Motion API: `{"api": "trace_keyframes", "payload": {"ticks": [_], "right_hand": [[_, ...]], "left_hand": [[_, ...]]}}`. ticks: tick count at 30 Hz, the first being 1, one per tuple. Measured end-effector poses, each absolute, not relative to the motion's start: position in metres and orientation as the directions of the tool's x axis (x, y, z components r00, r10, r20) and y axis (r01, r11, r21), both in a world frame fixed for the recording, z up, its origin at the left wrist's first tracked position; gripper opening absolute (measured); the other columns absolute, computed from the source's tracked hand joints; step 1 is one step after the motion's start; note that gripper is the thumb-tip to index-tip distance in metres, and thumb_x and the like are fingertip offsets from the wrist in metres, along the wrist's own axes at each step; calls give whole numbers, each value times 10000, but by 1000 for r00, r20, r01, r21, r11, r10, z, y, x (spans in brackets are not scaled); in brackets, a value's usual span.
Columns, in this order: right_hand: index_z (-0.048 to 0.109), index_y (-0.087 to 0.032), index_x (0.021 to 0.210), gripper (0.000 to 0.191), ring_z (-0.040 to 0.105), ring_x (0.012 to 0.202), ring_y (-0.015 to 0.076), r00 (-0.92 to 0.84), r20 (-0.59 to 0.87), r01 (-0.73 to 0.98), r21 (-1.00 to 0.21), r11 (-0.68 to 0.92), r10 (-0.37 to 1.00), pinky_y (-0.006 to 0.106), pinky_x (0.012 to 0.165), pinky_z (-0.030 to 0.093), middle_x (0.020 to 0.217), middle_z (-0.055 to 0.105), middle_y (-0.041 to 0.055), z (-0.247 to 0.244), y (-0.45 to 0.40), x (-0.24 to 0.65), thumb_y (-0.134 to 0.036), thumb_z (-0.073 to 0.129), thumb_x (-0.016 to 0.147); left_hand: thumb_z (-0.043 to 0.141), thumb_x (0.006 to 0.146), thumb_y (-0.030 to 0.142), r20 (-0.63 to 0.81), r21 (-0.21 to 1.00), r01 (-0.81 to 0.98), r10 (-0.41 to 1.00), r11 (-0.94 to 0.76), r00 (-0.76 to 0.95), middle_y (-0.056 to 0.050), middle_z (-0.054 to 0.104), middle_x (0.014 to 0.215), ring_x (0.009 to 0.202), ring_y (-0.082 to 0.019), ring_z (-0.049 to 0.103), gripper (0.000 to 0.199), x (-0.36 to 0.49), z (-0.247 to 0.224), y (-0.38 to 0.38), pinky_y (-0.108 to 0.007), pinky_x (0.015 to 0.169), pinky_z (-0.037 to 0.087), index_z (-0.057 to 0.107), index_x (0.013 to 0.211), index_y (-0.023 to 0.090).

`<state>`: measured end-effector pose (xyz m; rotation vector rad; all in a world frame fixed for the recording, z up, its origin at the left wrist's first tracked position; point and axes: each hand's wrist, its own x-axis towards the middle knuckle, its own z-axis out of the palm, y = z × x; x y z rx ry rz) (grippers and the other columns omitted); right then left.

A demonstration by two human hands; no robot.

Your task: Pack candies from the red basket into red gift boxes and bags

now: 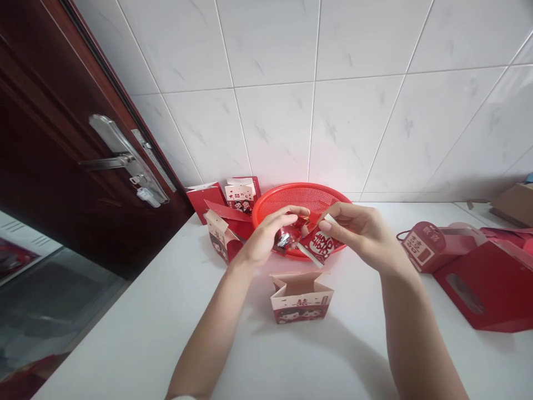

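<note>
My left hand (268,236) is curled around several shiny red wrapped candies (287,236) at the near rim of a red plastic basket (266,201). Between the thumb and fingers of my right hand (358,230) is a flat red packet (320,244) with white lettering and pale crimped ends. The packet's lower end reaches toward the candies in my left hand. Below both hands, an open paper gift box (302,305) stands upright on the white table, its top flaps spread. Its front shows cartoon figures. My hands hide much of the basket's inside.
Several red and cream boxes (219,233) stand left of the basket. At the right lie a red box with a rounded top (428,247) and a larger red box (487,283). A tiled wall (275,133) rises behind the table; a dark door (50,111) is at the left.
</note>
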<state>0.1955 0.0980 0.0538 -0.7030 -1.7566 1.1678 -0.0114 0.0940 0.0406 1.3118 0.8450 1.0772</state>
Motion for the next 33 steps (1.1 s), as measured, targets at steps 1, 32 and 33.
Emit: {"api": "trace_keyframes", "payload": {"ticks": [1, 32, 33], "right_hand": [[670, -161, 792, 304, 571, 685, 136, -447, 367, -17, -915, 402, 816, 266, 622, 469, 746, 630, 28, 55, 98, 198, -439, 721, 902], [760, -259, 948, 202, 593, 622, 156, -776, 211, 364, -621, 694, 595, 280, 581, 430, 732, 707, 5, 51, 85, 193, -182, 574, 954], [755, -259, 945, 193, 589, 612, 153, -766, 207, 378, -620, 687, 608, 277, 575, 421, 722, 699, 2, 50, 85, 191, -176, 581, 947]], "left_hand": [[610, 906, 407, 94, 995, -23, 928, -92, 360, -21, 677, 816, 698, -154, 611, 299, -18, 45, 91, -262, 632, 472, 688, 1090, 184], [703, 770, 262, -92, 642, 653, 806, -401, 585, -21, 731, 828, 717, -192, 647, 91, -51, 52, 61, -267, 614, 422, 768, 822, 224], [700, 766, 248, -97, 651, 646, 800, -399, 593, -22, 732, 843, 727, -194, 650, 105, -51, 52, 61, -269, 620, 425, 770, 842, 227]]}}
